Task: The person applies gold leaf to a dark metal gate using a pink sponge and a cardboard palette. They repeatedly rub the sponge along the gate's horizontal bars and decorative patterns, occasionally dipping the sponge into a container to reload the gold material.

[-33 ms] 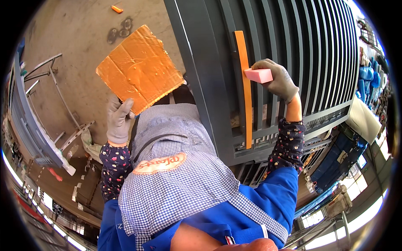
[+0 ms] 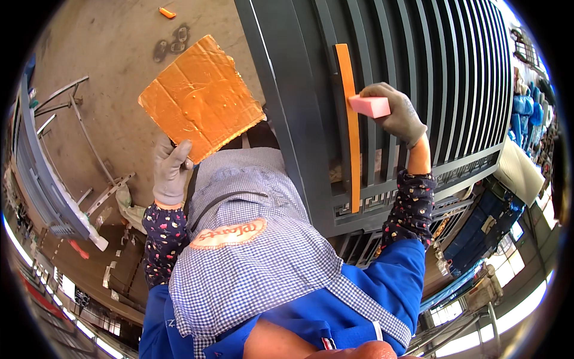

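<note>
Head view: the gloved left hand (image 2: 169, 170), thumb on top, grips the lower corner of an orange-coated cardboard sheet (image 2: 200, 99), which is held out in front of the checked apron (image 2: 251, 269) and above the floor (image 2: 221, 24). The gloved right hand (image 2: 402, 116) is closed around a pink block (image 2: 372, 107) whose left end overlaps the edge of a long orange strip (image 2: 354, 149), though actual contact is hard to tell; that strip runs lengthwise along the slats of a dark grey panel (image 2: 299, 107).

Cardboard (image 2: 203, 99) left of panel (image 2: 299, 90); foam block (image 2: 372, 107) over panel.
</note>
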Available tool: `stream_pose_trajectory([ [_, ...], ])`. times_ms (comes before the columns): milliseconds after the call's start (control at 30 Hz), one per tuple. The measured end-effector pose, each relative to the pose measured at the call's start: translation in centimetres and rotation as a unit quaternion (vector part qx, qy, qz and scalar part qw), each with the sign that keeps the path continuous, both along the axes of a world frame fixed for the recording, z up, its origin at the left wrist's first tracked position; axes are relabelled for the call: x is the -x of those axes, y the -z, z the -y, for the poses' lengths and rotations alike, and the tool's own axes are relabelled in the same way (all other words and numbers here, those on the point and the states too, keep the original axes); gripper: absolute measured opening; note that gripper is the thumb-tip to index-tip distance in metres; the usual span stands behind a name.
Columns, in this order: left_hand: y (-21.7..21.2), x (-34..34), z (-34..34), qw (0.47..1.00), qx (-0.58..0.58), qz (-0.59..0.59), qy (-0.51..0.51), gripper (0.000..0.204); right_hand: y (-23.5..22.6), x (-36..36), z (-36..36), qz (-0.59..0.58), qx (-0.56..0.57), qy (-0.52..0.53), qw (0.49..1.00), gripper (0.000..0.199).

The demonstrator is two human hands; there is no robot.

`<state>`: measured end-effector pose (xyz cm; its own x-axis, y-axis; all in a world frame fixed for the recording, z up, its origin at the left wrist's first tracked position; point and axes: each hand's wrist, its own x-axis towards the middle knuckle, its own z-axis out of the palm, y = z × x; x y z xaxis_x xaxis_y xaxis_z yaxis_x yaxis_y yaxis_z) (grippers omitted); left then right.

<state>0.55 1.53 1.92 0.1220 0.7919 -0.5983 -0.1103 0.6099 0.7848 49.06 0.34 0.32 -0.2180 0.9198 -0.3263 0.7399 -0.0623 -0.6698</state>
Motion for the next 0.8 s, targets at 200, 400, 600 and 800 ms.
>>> stream_pose_trajectory([
  [200,0.1,0.0,0.2,1.0,0.009,0.018,0.02,0.036,0.2,1.4,-1.5,-0.036,-0.055,0.073,0.995,0.034],
  [400,1.6,-1.7,-0.5,0.997,0.006,0.055,0.061,0.051,-2.3,2.6,1.4,0.018,-0.018,0.031,0.999,0.033],
  [600,2.1,-2.5,-1.4,0.991,-0.009,0.089,0.098,0.053,-6.2,13.6,1.2,-0.126,-0.142,0.13,0.973,0.039],
  [800,2.6,-3.2,-1.3,0.986,0.014,0.124,0.112,0.055,-6.3,19.9,0.5,-0.083,-0.169,0.134,0.973,0.042],
])
